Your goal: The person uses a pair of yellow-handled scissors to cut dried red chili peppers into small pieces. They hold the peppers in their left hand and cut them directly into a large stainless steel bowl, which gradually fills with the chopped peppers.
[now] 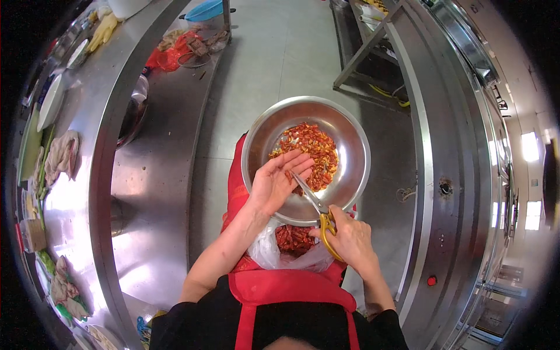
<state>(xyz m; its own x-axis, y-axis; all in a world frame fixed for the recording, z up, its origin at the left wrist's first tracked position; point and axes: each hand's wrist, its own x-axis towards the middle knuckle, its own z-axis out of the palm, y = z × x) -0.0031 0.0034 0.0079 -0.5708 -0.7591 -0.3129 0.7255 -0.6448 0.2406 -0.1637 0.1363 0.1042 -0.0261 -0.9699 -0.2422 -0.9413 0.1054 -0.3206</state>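
A wide stainless steel bowl (356,131) rests before me, holding a heap of cut dried red chilies (313,140) with pale seeds. Over the bowl my left hand (280,179) is palm up, its fingers extended, with a small chili piece (288,176) at the palm. My right hand (350,236) grips scissors (323,210) with yellow handles; their tips touch or nearly touch that piece. Below the bowl, a white plastic bag (267,249) lies on my red apron, with uncut-looking dried chilies (294,239) inside.
At left stands a steel worktable (103,70) with plates, cloths and a yellow glove (103,31); its lower shelf (162,170) bears a red mesh bag (175,52). Steel kitchen equipment (442,131) runs along the right, and a metal rack (367,52) stands at upper right.
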